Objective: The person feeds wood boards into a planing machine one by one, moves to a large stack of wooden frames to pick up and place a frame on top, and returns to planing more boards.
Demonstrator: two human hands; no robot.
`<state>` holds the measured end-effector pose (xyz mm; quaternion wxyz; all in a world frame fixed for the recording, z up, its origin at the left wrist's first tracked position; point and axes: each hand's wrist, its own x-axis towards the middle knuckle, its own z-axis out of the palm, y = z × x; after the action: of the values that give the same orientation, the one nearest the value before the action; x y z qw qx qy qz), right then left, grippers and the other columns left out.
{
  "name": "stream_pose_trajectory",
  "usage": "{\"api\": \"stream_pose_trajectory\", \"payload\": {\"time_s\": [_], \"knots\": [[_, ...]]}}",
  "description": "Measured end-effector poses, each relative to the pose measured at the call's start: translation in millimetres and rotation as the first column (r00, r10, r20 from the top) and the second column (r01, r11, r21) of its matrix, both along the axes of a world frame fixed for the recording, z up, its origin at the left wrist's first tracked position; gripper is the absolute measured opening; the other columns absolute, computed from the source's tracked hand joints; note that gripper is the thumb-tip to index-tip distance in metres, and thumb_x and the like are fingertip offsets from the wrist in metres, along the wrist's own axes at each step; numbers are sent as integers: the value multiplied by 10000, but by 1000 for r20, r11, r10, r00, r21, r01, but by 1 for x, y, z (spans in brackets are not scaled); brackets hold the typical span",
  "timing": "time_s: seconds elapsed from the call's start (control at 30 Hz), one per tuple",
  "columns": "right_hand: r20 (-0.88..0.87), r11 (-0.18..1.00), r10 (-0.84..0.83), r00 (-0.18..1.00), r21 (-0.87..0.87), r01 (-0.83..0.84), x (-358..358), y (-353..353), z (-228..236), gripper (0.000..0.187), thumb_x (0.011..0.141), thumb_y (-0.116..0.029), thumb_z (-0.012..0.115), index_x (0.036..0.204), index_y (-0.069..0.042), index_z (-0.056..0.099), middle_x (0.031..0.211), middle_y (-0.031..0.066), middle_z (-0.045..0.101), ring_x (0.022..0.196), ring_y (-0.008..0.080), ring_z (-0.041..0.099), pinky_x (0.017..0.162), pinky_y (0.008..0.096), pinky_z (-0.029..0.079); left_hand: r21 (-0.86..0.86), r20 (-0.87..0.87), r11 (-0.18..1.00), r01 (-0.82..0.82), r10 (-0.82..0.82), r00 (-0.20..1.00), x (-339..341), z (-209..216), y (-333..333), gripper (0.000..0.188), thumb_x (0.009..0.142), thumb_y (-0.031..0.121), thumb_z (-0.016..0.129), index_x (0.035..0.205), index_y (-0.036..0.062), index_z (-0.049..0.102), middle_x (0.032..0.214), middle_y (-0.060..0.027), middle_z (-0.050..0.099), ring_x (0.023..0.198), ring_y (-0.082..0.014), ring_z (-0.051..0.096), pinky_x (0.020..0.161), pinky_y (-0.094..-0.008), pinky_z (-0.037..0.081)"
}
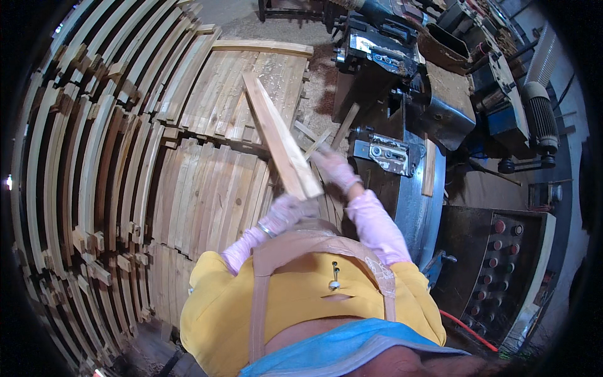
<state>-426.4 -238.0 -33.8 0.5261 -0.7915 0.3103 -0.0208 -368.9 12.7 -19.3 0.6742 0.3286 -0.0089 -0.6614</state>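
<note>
A long pale wooden board [276,135] slants away from me over the stacked wood, its near end just in front of my body. My left hand [286,213], in a light glove, is closed round that near end from the left and below. My right hand [337,169], gloved too, is to the right of the board and apart from it. Its fingers are blurred beside a thin wooden strip [317,144], and whether they grip the strip is unclear.
Rows of stacked boards [207,195] lie to the left, with more long pieces [94,151] piled beyond. On the right stands a woodworking machine [389,154] with a curved metal bed, a motor [540,116] and a button panel [502,264]. Shavings cover the floor behind.
</note>
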Motion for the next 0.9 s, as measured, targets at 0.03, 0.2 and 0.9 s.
{"api": "stream_pose_trajectory", "payload": {"time_s": [0.03,0.2,0.9], "knots": [[-91,993,116,989,41,-113,22,23,23,738,940,-575,594,1486,-81,549,1444,308,559,1345,391,558,1137,431,418,33,434,985,169,-166,886,-13,-3,2,597,939,210,630,1434,-76,457,1366,-300,581,1256,-444,600,1062,-602,505],[-267,986,163,950,61,-152,-2,31,73,600,887,-424,629,1358,-53,638,1228,267,704,1159,385,676,1003,405,507,316,142,929,-192,153,978,-16,-40,-3,405,997,227,645,1330,9,567,1230,-180,666,1094,-307,678,928,-504,595],[-120,403,-716,688,-876,267,-237,-119,56,198,932,-192,670,1089,-83,719,930,190,685,875,406,646,763,528,511,120,619,992,41,-107,778,-35,6,-103,384,977,263,684,1234,-22,679,1119,-84,741,1003,-174,687,914,-322,541]]}}
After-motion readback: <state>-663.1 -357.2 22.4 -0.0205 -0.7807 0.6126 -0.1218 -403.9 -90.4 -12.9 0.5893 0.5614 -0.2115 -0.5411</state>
